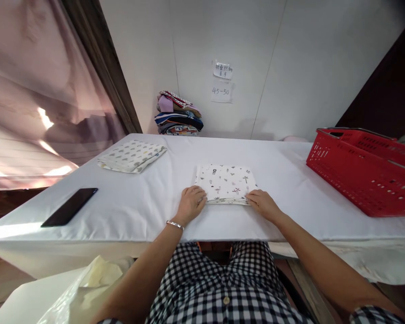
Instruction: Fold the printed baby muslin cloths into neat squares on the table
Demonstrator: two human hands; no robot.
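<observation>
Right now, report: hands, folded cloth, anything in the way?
Left hand on near left corner of folded cloth, right hand on near right corner; grip unclear. Cloth flat on table. Phone, second cloth, red basket all apart from it.

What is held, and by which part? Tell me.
The folded printed cloth, by its near corners: left hand at the near-left, right hand at the near-right.

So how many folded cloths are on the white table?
2: one folded cloth touched by the left hand and right hand, another cloth far left. The pile by the wall may hide more.
</observation>
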